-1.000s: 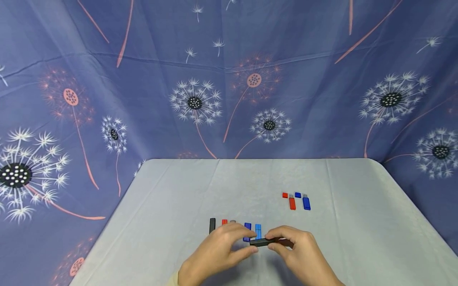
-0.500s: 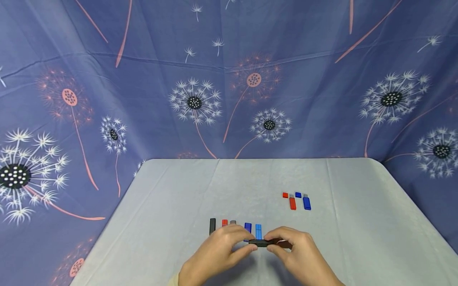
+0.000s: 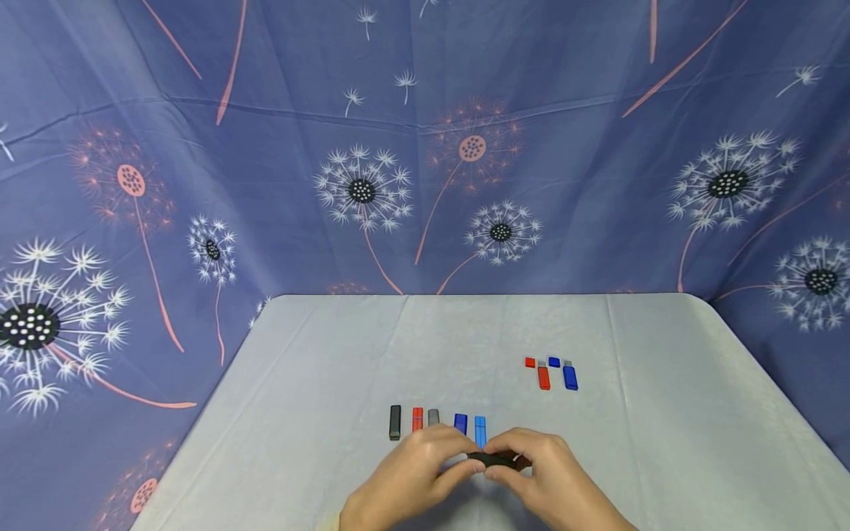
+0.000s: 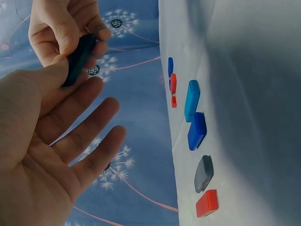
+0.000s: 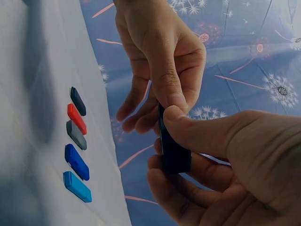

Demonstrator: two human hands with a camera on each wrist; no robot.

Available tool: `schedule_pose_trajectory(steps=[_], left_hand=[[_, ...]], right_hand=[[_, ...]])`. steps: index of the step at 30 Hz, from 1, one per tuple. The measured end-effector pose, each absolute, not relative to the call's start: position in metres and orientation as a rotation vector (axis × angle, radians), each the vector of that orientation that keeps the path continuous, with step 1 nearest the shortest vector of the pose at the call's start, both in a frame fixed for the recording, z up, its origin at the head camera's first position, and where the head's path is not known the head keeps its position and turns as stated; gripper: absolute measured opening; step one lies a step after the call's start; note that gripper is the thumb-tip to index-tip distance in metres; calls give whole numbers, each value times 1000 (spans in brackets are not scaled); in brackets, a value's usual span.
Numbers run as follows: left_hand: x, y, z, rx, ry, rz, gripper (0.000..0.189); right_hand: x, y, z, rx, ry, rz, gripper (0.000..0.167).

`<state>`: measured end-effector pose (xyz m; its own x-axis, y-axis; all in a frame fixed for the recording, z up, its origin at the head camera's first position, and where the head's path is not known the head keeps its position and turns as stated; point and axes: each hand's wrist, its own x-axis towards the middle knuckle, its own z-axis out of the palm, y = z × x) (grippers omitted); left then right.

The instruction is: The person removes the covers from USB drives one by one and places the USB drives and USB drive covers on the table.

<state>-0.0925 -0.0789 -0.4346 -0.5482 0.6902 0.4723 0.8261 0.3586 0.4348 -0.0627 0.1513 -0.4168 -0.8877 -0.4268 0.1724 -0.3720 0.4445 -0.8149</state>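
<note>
Both hands meet over the near part of the table, with a black USB stick (image 3: 493,459) between them. My left hand (image 3: 425,461) pinches one end of it between thumb and index finger. In the left wrist view, the other fingers of that hand are spread out. The opposite end is gripped by my right hand (image 3: 541,468), with the thumb on top and curled fingers beneath, as the right wrist view shows. Fingertips cover much of the stick (image 5: 175,146), including its join.
Behind the hands lies a row of USB sticks: black (image 3: 395,422), red (image 3: 417,419), grey (image 3: 434,417), dark blue (image 3: 460,424) and light blue (image 3: 480,431). Farther right lie an uncapped red stick (image 3: 544,377) and blue stick (image 3: 570,376), beside a red cap (image 3: 530,362) and blue cap (image 3: 554,362).
The hands have drawn closer together and slightly lower, so less of the black USB stick shows between their fingertips. The table items have stayed put.
</note>
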Motion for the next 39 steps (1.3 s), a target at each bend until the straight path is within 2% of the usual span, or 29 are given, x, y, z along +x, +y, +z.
schedule_pose_trajectory(steps=[9,16,23,32,39], left_hand=[[-92,-73,-439,-1398,-2397,-1058,21],[-89,-70,-437,-1319,-2479,-1232,26],[-91,-76,-433,-1348,-2439,-1305,19],[-96,-78,-427,-1416,-2382,-1343,18],[-95,-78,-425,-1417,-2393,-1365,18]], right_hand=[[-63,150,-417,-760,2661,-1421,11],[-62,149,-417,-806,2693,-1434,5],[-59,145,-415,-858,2695,-1517,4],[-56,150,-407,-682,2589,-1595,6],[-56,154,-406,-706,2536,-1614,8]])
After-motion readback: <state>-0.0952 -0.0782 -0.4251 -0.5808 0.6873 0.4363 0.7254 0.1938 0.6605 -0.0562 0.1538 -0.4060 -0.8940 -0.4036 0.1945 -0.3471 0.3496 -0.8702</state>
